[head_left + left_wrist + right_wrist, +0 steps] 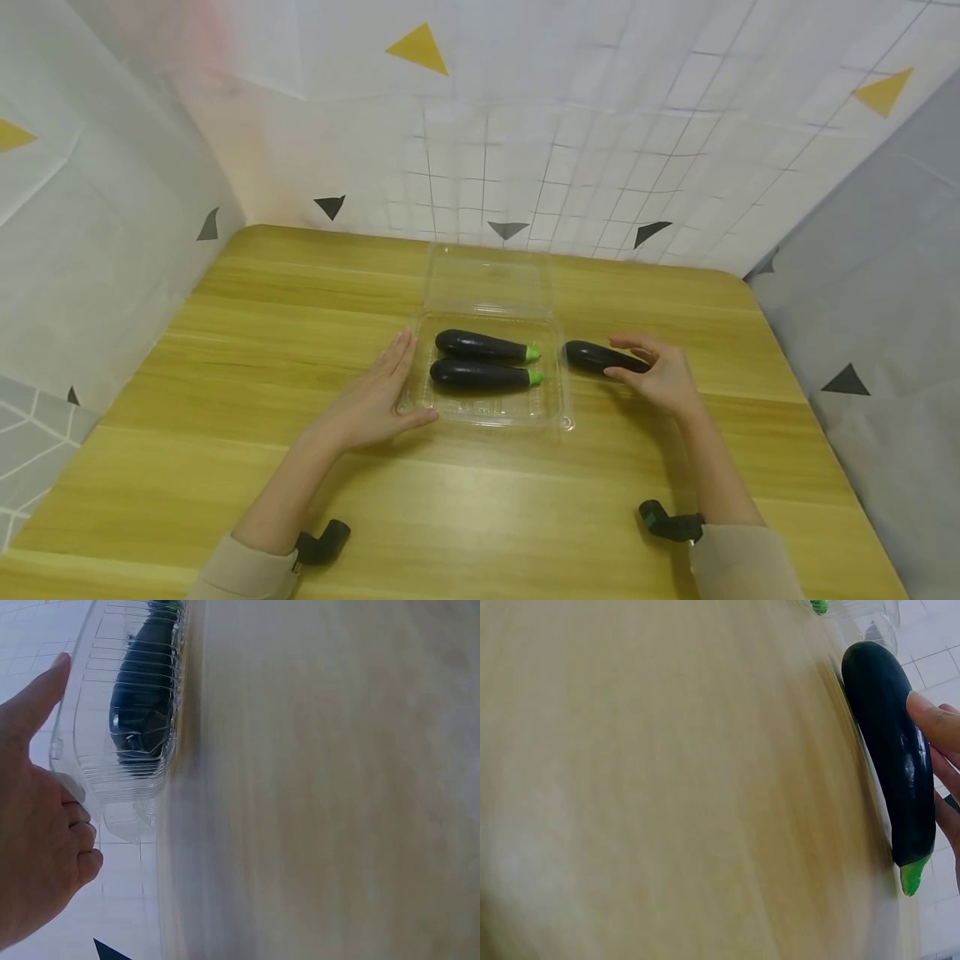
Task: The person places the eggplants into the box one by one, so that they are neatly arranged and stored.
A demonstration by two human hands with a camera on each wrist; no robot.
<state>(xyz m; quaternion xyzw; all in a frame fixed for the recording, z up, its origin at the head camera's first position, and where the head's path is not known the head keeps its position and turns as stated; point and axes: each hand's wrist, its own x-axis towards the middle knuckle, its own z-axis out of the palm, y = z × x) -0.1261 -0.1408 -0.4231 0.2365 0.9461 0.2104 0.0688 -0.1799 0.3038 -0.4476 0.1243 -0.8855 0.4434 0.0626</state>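
A clear plastic clamshell container (487, 423) lies on the table with its lid (487, 279) folded back towards the wall. Inside it, two dark eggplants, the far one (476, 343) and the near one (476, 374), lie side by side, green stem ends to the right. My left hand (375, 402) rests against the container's left side, fingers extended and thumb at the near corner. Just right of the container, my right hand (663, 377) holds a third eggplant (889, 750) between thumb and fingers. Its green stem shows in the right wrist view but hides behind the hand in the head view.
The wood-patterned table (480, 508) meets a white sheet (360, 158) behind the container. More sheeting hangs at the left and right sides. A dark wrist device (324, 543) sits on the left wrist, and a similar one (670, 523) on the right.
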